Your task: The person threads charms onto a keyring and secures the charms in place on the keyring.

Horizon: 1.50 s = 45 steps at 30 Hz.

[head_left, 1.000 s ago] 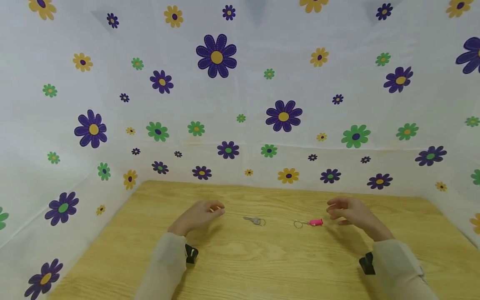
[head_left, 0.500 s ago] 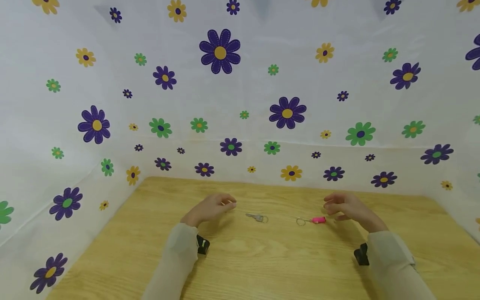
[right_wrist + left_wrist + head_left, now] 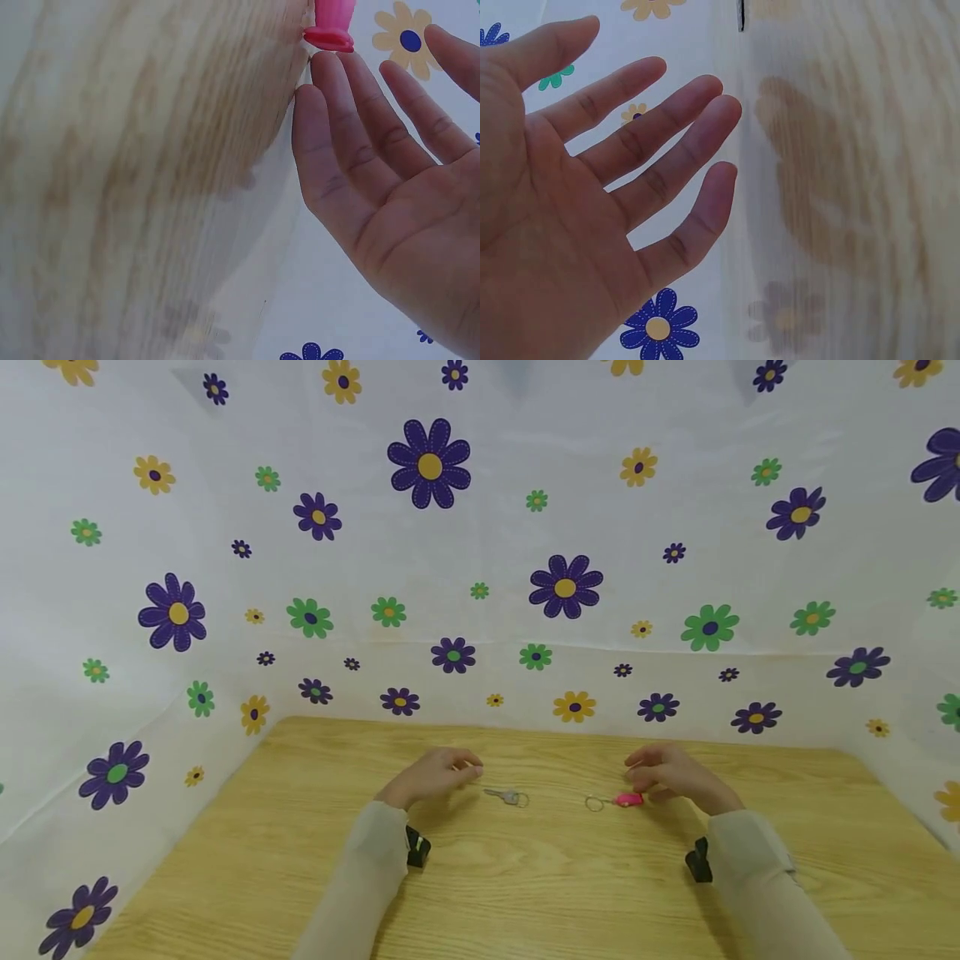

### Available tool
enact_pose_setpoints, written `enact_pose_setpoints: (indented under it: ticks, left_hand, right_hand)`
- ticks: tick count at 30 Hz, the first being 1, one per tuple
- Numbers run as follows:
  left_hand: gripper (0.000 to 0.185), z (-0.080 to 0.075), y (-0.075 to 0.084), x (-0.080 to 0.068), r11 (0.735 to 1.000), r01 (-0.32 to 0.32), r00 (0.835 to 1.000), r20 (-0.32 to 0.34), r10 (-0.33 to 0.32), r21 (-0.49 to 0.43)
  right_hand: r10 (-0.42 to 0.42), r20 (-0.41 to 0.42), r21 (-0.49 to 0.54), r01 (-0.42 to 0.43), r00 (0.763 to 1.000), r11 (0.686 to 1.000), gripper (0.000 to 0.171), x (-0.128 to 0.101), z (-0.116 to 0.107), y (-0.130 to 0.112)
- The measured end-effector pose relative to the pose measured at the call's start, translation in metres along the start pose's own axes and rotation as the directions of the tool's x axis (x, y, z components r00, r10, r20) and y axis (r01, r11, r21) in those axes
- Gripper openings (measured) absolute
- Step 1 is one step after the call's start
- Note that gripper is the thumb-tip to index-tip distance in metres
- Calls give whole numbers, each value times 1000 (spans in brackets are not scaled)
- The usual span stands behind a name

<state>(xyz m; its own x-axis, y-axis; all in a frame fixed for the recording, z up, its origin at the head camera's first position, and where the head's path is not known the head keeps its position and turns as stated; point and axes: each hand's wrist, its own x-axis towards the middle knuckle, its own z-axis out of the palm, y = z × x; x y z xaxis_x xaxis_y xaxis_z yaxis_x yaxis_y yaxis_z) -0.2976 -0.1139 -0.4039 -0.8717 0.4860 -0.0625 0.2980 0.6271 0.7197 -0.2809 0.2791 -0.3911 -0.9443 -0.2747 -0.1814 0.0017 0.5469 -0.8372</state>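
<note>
1. Hands closing in on two small things lying on the wooden table (image 3: pixel 525 893): a silver key (image 3: pixel 507 796) on a ring, and a pink keychain piece (image 3: pixel 628 799) with its own ring (image 3: pixel 595 804) just left of it.

2. Left hand (image 3: pixel 435 774) hovers just left of the key, not touching. Wrist view shows fingers (image 3: pixel 660 135) straight and spread, so the grip is wide open with nothing in it.

3. Right hand (image 3: pixel 667 772) sits right over the pink piece (image 3: pixel 330 22), fingertips about at its end. Fingers (image 3: pixel 352 127) look relaxed and open, nothing pinched. Can't tell if it's actually touching.

4. Looks to me like the reach-in stage, one hand per item. Next move probably calls for a fine pinch on each, since both lie flat and thin on the table.

5. Compared with a second ago: both hands have moved inward, the right more so; it was clear of the pink piece and now overlaps it. Key and pink piece haven't shifted.
</note>
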Motion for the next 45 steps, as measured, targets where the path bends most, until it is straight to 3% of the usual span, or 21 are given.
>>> enact_pose_setpoints:
  ticks: [6, 17, 26, 36, 45]
  left_hand:
    - [39, 2, 4, 8, 1000, -11, 1000, 21, 11, -24]
    - [40, 7, 1, 26, 983, -29, 992, 115, 51, -184]
    - [39, 12, 8, 33, 983, -39, 989, 132, 63, -180]
    - [35, 14, 5, 32, 976, 55, 991, 134, -27, -209]
    - [32, 21, 11, 28, 976, 54, 995, 91, -36, -211]
  right_hand:
    - [26, 5, -9, -26, 1000, 1000, 42, 4, -1, 0]
    - [43, 69, 4, -44, 997, 999, 38, 5, -1, -2]
    - [114, 103, -25, -112, 988, 993, 34, 9, -1, -5]
    - [87, 123, -17, -86, 989, 996, 32, 13, 11, -7]
    - [72, 142, -29, -68, 987, 997, 29, 13, 11, -5]
